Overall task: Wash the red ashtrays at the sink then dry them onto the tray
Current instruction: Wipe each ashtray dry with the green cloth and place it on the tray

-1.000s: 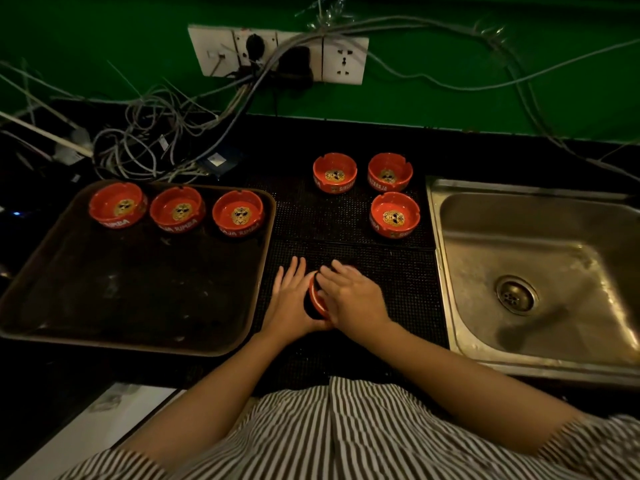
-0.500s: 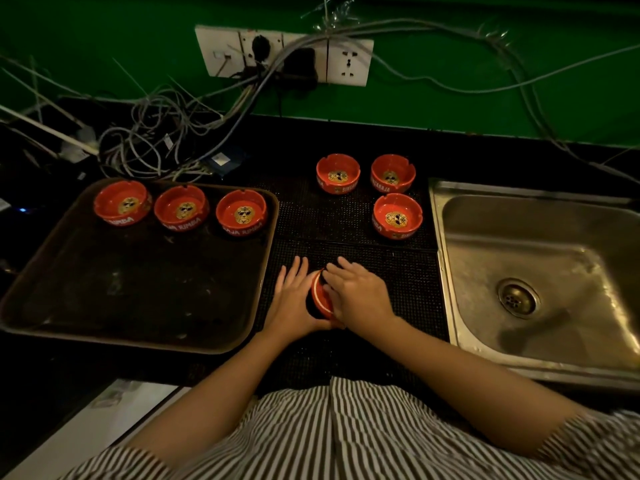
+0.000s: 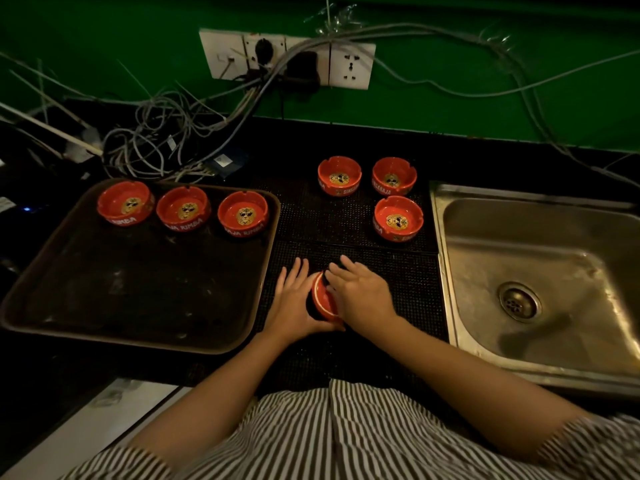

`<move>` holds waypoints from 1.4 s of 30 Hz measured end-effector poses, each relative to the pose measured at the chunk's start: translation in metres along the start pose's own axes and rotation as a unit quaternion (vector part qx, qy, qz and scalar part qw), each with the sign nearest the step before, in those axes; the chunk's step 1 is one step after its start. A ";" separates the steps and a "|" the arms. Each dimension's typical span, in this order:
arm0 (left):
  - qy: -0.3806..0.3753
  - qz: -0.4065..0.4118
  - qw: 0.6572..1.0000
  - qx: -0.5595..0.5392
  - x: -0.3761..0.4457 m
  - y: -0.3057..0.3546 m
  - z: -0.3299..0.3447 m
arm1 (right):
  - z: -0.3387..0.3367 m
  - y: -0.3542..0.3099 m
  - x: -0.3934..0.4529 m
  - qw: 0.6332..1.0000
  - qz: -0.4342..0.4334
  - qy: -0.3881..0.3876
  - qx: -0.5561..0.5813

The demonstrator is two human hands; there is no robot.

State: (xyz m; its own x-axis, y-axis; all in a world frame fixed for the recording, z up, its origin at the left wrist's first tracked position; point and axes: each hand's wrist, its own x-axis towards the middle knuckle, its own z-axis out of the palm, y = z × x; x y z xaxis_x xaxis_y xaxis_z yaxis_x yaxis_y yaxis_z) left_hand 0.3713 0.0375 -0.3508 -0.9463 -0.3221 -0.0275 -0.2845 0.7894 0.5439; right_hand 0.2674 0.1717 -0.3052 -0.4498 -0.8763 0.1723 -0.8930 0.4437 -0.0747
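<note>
A red ashtray (image 3: pixel 322 301) stands on its edge on the black mat, pressed between both palms. My left hand (image 3: pixel 292 299) cups its left side with fingers stretched out. My right hand (image 3: pixel 360 292) covers its right side and hides most of it. Three red ashtrays (image 3: pixel 125 203) (image 3: pixel 183 208) (image 3: pixel 243 213) stand in a row along the far edge of the brown tray (image 3: pixel 138 327). Three more ashtrays (image 3: pixel 339 175) (image 3: pixel 394 175) (image 3: pixel 398 217) sit on the mat beside the steel sink (image 3: pixel 540 271).
A tangle of cables (image 3: pixel 156 147) lies behind the tray, running up to wall sockets (image 3: pixel 287 58) on the green wall. The black mat (image 3: pixel 408 282) spans between tray and sink. The sink's drain (image 3: pixel 519 301) is at right.
The ashtray between my hands has turned slightly, and my right fingers have shifted over it. The camera view has moved a little; the other ashtrays stay in place.
</note>
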 end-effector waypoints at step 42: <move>0.144 -0.045 0.935 -0.322 -0.011 0.039 0.000 | 0.037 0.084 -0.067 0.949 0.250 0.166 0.098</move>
State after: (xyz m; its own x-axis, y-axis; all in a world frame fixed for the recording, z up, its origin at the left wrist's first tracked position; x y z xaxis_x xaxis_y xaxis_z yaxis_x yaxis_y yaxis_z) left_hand 0.3707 0.0716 -0.3289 -0.8158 -0.5728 0.0797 -0.1218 0.3049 0.9446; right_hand 0.2217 0.2611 -0.3593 -0.8182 -0.4448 0.3643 -0.5691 0.7167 -0.4031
